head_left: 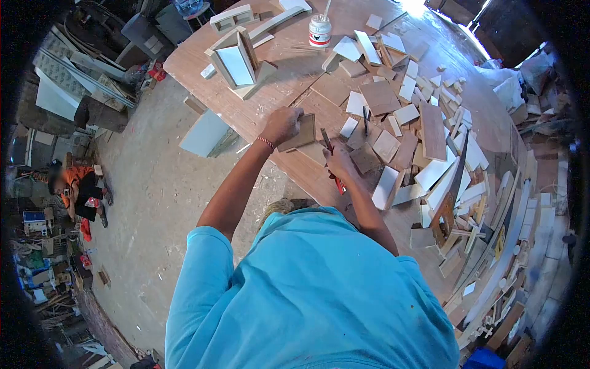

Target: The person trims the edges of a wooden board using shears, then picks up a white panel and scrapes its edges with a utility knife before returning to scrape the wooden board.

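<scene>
My left hand, with a red band at the wrist, grips the edge of a small flat brown wood piece near the table's front edge. Just to the right, my right hand is closed around a red-handled tool whose dark tip points away from me. A dark pen-like object lies beyond it among wood offcuts. Flat brown boards rest on the table behind both hands.
Offcuts and a handsaw cover the table's right side. A glue jar and a wooden frame stand farther back. A person sits low at the far left.
</scene>
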### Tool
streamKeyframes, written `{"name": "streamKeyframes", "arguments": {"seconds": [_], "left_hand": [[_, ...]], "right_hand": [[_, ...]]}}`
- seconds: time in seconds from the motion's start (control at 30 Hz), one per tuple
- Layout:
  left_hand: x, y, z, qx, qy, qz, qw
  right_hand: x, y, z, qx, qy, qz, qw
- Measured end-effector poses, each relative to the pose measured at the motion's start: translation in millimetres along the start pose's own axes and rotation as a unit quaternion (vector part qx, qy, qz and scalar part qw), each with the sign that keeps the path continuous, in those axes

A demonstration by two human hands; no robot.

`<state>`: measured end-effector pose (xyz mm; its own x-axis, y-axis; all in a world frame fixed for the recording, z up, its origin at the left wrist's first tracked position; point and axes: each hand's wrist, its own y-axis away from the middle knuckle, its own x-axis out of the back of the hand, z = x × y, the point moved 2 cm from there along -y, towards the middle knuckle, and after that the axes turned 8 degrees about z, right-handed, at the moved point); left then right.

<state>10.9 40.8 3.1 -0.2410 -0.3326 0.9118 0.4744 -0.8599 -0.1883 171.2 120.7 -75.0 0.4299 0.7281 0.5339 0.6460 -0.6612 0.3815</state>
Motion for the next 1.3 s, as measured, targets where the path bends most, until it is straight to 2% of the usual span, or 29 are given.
{"name": "streamKeyframes", "arguments": {"seconds": [0.13,0.23,0.37,0.43,0.57,0.67,0.73,0.77,0.83,0.87,0.93,0.97,1.07,1.17,1.23,1.3], "left_hand": [[0.8,-3.3,1.4,-0.030,-0.036,-0.051,0.998],[-14.4,-8.0,-9.2,-0.065,-0.048,-0.081,0.993],[-24.5,-8.3,-13.3,-0.035,-0.031,-0.065,0.997],[-27.4,-7.1,-14.9,-0.066,-0.019,-0.042,0.997],[-30.5,-9.2,-17.9,-0.051,-0.001,-0.064,0.997],[-26.8,-9.6,-16.6,-0.040,0.011,-0.081,0.996],[-23.9,-9.2,-13.2,-0.044,0.003,-0.069,0.997],[-24.2,-9.5,-13.1,-0.044,0.005,-0.071,0.996],[-24.5,-9.7,-14.0,-0.055,0.030,-0.070,0.996],[-24.7,-9.7,-14.7,-0.054,0.032,-0.070,0.996],[-23.4,-8.8,-14.0,-0.048,0.020,-0.073,0.996],[-22.9,-9.3,-13.4,-0.048,0.023,-0.075,0.996],[-27.4,-9.6,-17.2,-0.035,0.045,-0.076,0.995],[-34.7,-11.0,-23.7,-0.069,0.034,-0.060,0.995],[-32.4,-9.9,-20.4,-0.062,0.023,-0.063,0.996],[-27.0,-7.2,-13.1,-0.065,0.032,-0.061,0.995]], "right_hand": [[-10.3,-5.2,5.5,0.034,0.080,0.002,0.996],[-6.8,4.7,-5.4,0.040,0.071,0.009,0.997],[-16.8,-2.7,2.4,0.108,0.115,0.050,0.986],[-16.3,1.0,-2.0,0.113,0.121,0.066,0.984],[-18.7,1.8,-2.9,0.106,0.109,0.076,0.985],[-6.4,17.6,-29.3,0.098,0.112,0.069,0.987],[0.1,25.4,-41.3,0.020,0.119,0.016,0.993],[-3.8,20.6,-34.9,0.017,0.120,0.016,0.993],[-8.7,11.9,-27.9,0.068,0.125,0.088,0.986],[-10.3,7.1,-23.5,0.066,0.127,0.087,0.986],[-7.6,9.1,-29.0,-0.039,0.080,0.045,0.995],[-7.6,7.9,-29.7,-0.042,0.082,0.045,0.995],[-8.2,5.6,-32.8,-0.039,0.096,0.057,0.993],[-6.9,4.3,-41.3,-0.049,0.140,0.030,0.989],[-5.9,2.5,-46.7,0.031,0.187,0.048,0.981],[-11.6,-7.4,-43.4,0.041,0.197,0.052,0.978]]}}
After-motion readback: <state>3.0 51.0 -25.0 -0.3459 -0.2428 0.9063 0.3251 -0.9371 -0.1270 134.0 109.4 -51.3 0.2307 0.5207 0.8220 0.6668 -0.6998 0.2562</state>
